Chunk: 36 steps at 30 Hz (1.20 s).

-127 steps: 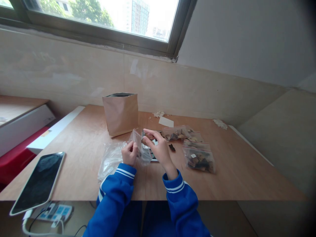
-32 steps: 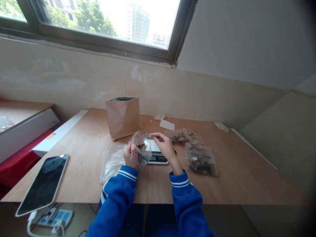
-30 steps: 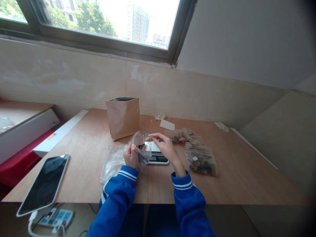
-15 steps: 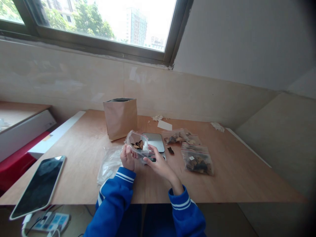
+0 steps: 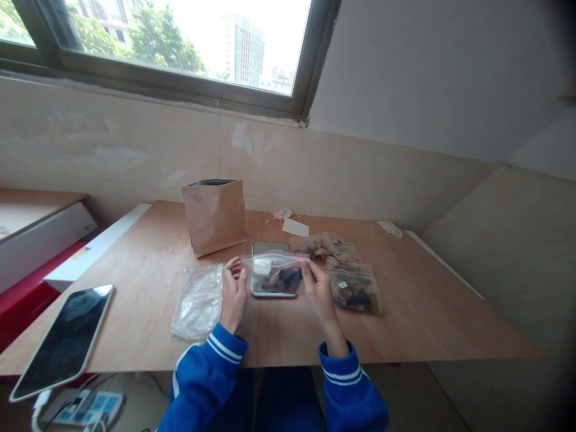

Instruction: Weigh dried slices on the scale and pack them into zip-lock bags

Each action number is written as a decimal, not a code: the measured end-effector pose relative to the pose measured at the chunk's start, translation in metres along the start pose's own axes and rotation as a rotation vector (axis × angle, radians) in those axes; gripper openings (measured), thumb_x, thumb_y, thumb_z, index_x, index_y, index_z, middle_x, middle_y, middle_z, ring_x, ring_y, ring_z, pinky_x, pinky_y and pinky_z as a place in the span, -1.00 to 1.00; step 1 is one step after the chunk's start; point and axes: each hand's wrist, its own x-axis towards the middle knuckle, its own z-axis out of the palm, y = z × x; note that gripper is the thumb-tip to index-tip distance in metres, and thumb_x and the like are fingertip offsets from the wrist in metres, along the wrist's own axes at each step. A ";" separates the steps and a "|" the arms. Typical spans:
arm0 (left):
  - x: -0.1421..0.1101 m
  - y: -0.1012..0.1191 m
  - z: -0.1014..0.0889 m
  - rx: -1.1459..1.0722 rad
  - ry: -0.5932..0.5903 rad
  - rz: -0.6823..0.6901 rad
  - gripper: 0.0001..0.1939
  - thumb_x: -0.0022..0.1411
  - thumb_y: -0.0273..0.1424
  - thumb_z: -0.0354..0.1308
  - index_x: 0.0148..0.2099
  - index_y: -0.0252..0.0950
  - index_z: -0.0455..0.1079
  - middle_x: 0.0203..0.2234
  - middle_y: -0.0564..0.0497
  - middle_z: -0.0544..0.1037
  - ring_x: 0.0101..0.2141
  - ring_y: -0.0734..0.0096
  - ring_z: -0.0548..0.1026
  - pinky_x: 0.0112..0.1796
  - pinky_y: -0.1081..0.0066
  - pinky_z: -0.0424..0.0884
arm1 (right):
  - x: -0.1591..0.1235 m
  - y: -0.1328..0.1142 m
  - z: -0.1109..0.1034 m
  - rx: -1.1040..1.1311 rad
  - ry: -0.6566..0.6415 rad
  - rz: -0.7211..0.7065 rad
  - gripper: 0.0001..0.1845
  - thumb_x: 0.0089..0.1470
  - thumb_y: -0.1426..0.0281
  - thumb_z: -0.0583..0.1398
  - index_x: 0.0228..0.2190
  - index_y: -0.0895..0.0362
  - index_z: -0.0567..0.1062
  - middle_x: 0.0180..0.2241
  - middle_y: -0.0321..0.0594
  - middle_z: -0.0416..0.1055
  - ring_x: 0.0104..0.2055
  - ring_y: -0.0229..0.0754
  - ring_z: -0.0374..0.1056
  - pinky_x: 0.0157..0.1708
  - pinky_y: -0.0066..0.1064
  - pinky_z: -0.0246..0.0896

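From the head view, a clear zip bag [image 5: 275,275] of dark dried pieces [image 5: 281,280] is held level just above a digital scale [image 5: 270,247] – its left end is pinched narrowly by the left hand's grip [image 5: 234,294], its right end by the right hand's grip [image 5: 319,294]. Relative to the scale, filled zip bags [image 5: 353,289] are placed at 3 o'clock on the table [image 5: 135,288], a loose plastic bag [image 5: 197,303] at 9 o'clock, a brown paper bag [image 5: 213,217] at 11 o'clock, and a tablet [image 5: 63,342] at 8 o'clock.

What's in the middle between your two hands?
In the head view, a clear zip bag holding dark pieces stretches between the left hand and the right hand, with a digital kitchen scale behind it.
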 end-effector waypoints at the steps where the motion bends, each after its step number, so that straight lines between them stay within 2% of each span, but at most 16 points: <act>1: 0.000 -0.001 0.000 -0.013 -0.084 -0.007 -0.61 0.31 -0.18 0.01 0.09 -0.26 0.26 -0.02 -0.13 0.43 -0.01 0.24 0.41 0.00 0.23 0.32 | 0.000 -0.001 -0.001 -0.021 -0.074 -0.018 -0.54 0.25 0.07 0.03 -0.30 0.08 0.60 -0.24 -0.12 0.57 -0.16 -0.01 0.46 -0.11 -0.24 0.33; 3: -0.001 0.000 -0.001 -0.054 -0.222 -0.037 -0.62 0.33 -0.16 -0.02 0.09 -0.25 0.31 -0.07 -0.11 0.49 -0.01 0.24 0.43 0.03 0.22 0.31 | -0.001 -0.004 -0.002 -0.067 -0.131 -0.057 -0.57 0.25 0.10 0.04 -0.25 0.07 0.60 -0.18 -0.12 0.56 -0.11 -0.01 0.44 -0.07 -0.23 0.30; 5: -0.004 0.000 -0.002 -0.109 -0.278 -0.063 -0.63 0.34 -0.15 -0.03 0.02 -0.26 0.36 -0.15 -0.09 0.54 -0.07 0.25 0.47 0.01 0.22 0.32 | -0.001 -0.007 -0.002 -0.085 -0.079 -0.087 -0.58 0.27 0.14 0.02 -0.21 0.06 0.59 -0.12 -0.11 0.54 -0.04 -0.01 0.41 0.00 -0.21 0.26; 10: -0.002 -0.003 -0.004 -0.207 -0.227 -0.061 -0.66 0.26 -0.10 0.08 -0.19 -0.28 0.43 -0.31 -0.05 0.56 -0.20 0.27 0.51 -0.12 0.30 0.39 | -0.004 -0.005 -0.002 -0.043 -0.089 -0.050 -0.56 0.27 0.10 0.00 -0.14 0.03 0.58 -0.12 -0.14 0.55 -0.04 -0.02 0.42 0.00 -0.21 0.27; 12: 0.000 -0.005 -0.005 -0.210 -0.175 -0.057 -0.67 0.22 -0.10 0.13 -0.26 -0.29 0.44 -0.36 -0.03 0.54 -0.25 0.31 0.51 -0.18 0.35 0.41 | -0.007 0.011 0.001 -0.003 0.033 0.017 -0.52 0.26 0.06 0.00 -0.13 0.06 0.57 -0.18 -0.13 0.56 -0.09 -0.02 0.44 -0.05 -0.23 0.29; 14: 0.002 -0.007 -0.005 -0.226 -0.162 -0.057 -0.66 0.20 -0.09 0.15 -0.23 -0.28 0.47 -0.34 -0.03 0.54 -0.26 0.32 0.51 -0.20 0.38 0.42 | -0.011 0.035 0.007 0.054 0.156 0.098 -0.45 0.22 -0.01 0.00 -0.14 0.12 0.56 -0.27 -0.12 0.57 -0.20 -0.04 0.46 -0.15 -0.26 0.34; 17: 0.003 -0.012 -0.004 -0.236 -0.244 -0.078 -0.62 0.16 -0.07 0.18 -0.18 -0.28 0.51 -0.28 -0.07 0.57 -0.24 0.31 0.53 -0.22 0.39 0.43 | -0.018 0.075 0.023 0.198 0.260 0.215 -0.37 0.17 -0.09 0.01 -0.18 0.18 0.55 -0.33 -0.08 0.57 -0.31 -0.06 0.48 -0.30 -0.30 0.38; 20: 0.002 -0.018 -0.003 -0.216 -0.306 -0.108 -0.62 0.13 -0.07 0.21 -0.26 -0.31 0.54 -0.34 -0.09 0.60 -0.28 0.31 0.54 -0.24 0.39 0.44 | -0.022 0.098 0.033 0.238 0.302 0.252 -0.33 0.16 -0.11 0.00 -0.15 0.20 0.53 -0.34 -0.07 0.57 -0.33 -0.08 0.49 -0.32 -0.31 0.39; 22: 0.002 -0.021 -0.003 -0.202 -0.263 -0.104 -0.64 0.13 -0.09 0.22 -0.30 -0.32 0.55 -0.36 -0.08 0.61 -0.28 0.30 0.54 -0.22 0.38 0.44 | -0.024 0.100 0.035 0.167 0.310 0.218 -0.36 0.17 -0.09 0.01 -0.16 0.20 0.53 -0.36 -0.07 0.56 -0.34 -0.08 0.48 -0.30 -0.30 0.38; 24: 0.002 -0.023 -0.004 -0.195 -0.161 -0.093 -0.65 0.13 -0.10 0.22 -0.31 -0.31 0.55 -0.38 -0.07 0.61 -0.29 0.30 0.54 -0.22 0.38 0.44 | -0.026 0.097 0.035 0.070 0.300 0.172 -0.42 0.17 -0.05 0.04 -0.20 0.18 0.54 -0.39 -0.09 0.56 -0.36 -0.08 0.47 -0.28 -0.29 0.37; 27: 0.002 -0.025 -0.006 -0.167 -0.039 -0.075 -0.66 0.16 -0.11 0.20 -0.29 -0.30 0.55 -0.43 -0.03 0.60 -0.37 0.34 0.53 -0.31 0.41 0.45 | -0.031 0.092 0.035 -0.023 0.268 0.121 -0.52 0.19 0.03 0.07 -0.21 0.13 0.55 -0.32 -0.08 0.56 -0.34 -0.07 0.46 -0.26 -0.26 0.37; 29: 0.000 -0.025 -0.006 -0.104 -0.105 -0.004 -0.69 0.17 -0.14 0.20 -0.27 -0.28 0.57 -0.43 -0.03 0.61 -0.39 0.33 0.54 -0.35 0.41 0.45 | -0.034 0.090 0.038 -0.047 0.241 0.081 -0.56 0.21 0.07 0.06 -0.20 0.12 0.56 -0.22 -0.06 0.56 -0.25 -0.05 0.47 -0.17 -0.23 0.36; 32: -0.005 -0.021 -0.006 0.002 -0.329 0.197 -0.77 0.18 -0.21 0.21 -0.25 -0.21 0.61 -0.37 -0.05 0.64 -0.32 0.29 0.56 -0.26 0.36 0.46 | -0.037 0.090 0.040 -0.063 0.198 0.032 -0.57 0.23 0.10 0.05 -0.18 0.11 0.57 -0.14 -0.05 0.55 -0.08 -0.02 0.44 -0.03 -0.20 0.31; 33: -0.006 -0.020 -0.005 0.016 -0.367 0.249 -0.78 0.18 -0.23 0.21 -0.24 -0.19 0.61 -0.35 -0.05 0.64 -0.30 0.28 0.57 -0.23 0.35 0.47 | -0.037 0.090 0.041 -0.061 0.183 0.028 -0.56 0.24 0.11 0.03 -0.15 0.10 0.57 -0.12 -0.05 0.55 -0.05 -0.03 0.43 -0.01 -0.20 0.30; 34: -0.008 -0.018 -0.005 0.018 -0.368 0.279 -0.78 0.19 -0.23 0.20 -0.22 -0.18 0.61 -0.33 -0.06 0.64 -0.29 0.27 0.57 -0.20 0.34 0.47 | -0.037 0.090 0.040 -0.059 0.177 0.030 -0.55 0.25 0.11 0.02 -0.13 0.10 0.56 -0.11 -0.06 0.54 -0.04 -0.03 0.43 -0.01 -0.21 0.30; 36: -0.011 -0.017 -0.005 0.000 -0.260 0.262 -0.76 0.21 -0.22 0.18 -0.21 -0.20 0.60 -0.32 -0.06 0.64 -0.29 0.28 0.58 -0.21 0.34 0.49 | -0.038 0.090 0.039 -0.053 0.209 0.048 -0.53 0.26 0.10 0.00 -0.12 0.11 0.56 -0.13 -0.05 0.55 -0.08 -0.04 0.45 -0.06 -0.24 0.32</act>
